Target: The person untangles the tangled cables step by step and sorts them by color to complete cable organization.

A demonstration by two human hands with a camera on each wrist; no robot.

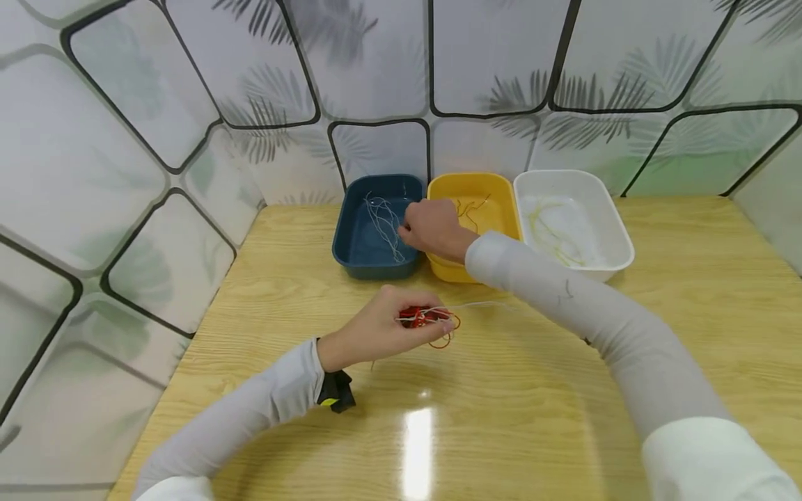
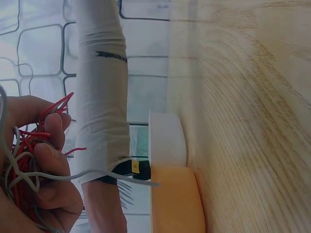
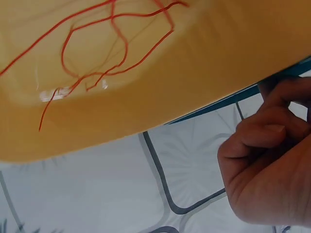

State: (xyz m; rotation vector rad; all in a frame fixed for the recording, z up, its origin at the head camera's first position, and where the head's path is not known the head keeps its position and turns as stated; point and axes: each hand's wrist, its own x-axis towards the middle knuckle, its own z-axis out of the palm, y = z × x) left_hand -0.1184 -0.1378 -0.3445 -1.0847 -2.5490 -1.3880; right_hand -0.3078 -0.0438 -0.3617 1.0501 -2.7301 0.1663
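A tangled bundle of red and grey-white wires [image 1: 421, 317] lies in my left hand [image 1: 385, 327], whose fingers curl round it over the table. In the left wrist view, one grey wire [image 2: 87, 173] trails out of the bundle [image 2: 24, 165] to the right. My right hand [image 1: 438, 228] is at the inner edges of the blue bin [image 1: 376, 271] and yellow bin [image 1: 470, 182], its fingers bent toward the blue one. White wires [image 1: 383, 224] lie in the blue bin beside its fingertips. In the right wrist view the hand [image 3: 272, 160] shows curled fingers; the fingertips are hidden behind the blue rim.
Red wires [image 3: 119, 46] lie in the yellow bin. To its right stands a white bin [image 1: 617, 243] with yellow wires [image 1: 551, 233] inside. The three bins stand side by side on the wooden table [image 1: 501, 417], against a patterned wall [image 1: 489, 62].
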